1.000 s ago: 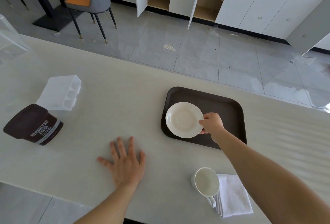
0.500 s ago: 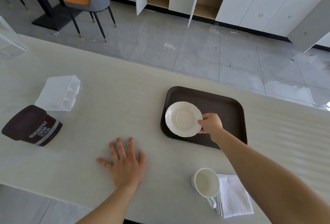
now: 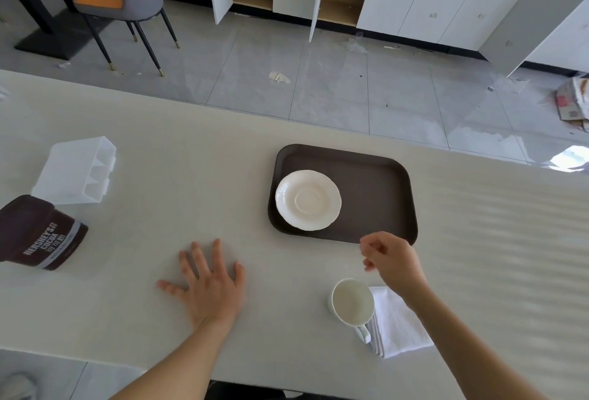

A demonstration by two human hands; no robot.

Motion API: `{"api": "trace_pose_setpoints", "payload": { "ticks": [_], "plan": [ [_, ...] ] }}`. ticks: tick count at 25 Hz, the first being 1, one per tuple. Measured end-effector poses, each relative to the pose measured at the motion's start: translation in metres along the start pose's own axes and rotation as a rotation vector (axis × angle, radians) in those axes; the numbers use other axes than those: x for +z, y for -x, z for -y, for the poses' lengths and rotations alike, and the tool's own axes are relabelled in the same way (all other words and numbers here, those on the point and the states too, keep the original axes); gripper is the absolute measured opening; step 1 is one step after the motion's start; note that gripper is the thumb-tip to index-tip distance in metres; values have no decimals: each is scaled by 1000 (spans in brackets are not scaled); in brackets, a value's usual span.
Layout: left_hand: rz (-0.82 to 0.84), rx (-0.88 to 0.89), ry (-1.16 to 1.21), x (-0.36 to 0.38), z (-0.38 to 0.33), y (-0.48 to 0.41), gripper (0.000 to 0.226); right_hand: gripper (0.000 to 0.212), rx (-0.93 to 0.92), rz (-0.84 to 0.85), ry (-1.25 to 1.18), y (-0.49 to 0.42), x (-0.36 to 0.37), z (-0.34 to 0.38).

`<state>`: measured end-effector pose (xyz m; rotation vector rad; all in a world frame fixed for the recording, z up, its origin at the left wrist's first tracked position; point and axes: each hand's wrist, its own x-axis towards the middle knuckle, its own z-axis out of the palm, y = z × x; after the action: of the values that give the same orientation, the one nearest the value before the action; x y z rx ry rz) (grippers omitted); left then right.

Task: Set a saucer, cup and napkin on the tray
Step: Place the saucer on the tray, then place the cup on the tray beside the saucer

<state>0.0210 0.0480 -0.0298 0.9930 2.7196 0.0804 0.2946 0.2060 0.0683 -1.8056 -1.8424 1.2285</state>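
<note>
The right hand, grip now empty and loose, has released the saucer at the tray's nine o'clock; cup next.

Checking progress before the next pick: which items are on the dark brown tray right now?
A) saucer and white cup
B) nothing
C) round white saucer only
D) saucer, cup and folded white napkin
C: only the round white saucer lies on the dark brown tray; the white cup and folded white napkin sit on the counter.
</note>
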Motion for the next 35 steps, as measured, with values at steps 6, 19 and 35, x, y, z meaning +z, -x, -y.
{"api": "trace_pose_setpoints", "payload": {
  "ticks": [6, 19, 35],
  "plan": [
    [-11, 0, 41, 1, 2, 0, 65, 24, 18, 90, 165, 93, -24, -31],
    [-38, 13, 69, 5, 2, 0, 62, 17, -86, 24, 364, 99, 11, -46],
    [-72, 4, 47, 10, 4, -2, 62, 11, -394, -156, 443, -37, -65, 1]
  ]
}}
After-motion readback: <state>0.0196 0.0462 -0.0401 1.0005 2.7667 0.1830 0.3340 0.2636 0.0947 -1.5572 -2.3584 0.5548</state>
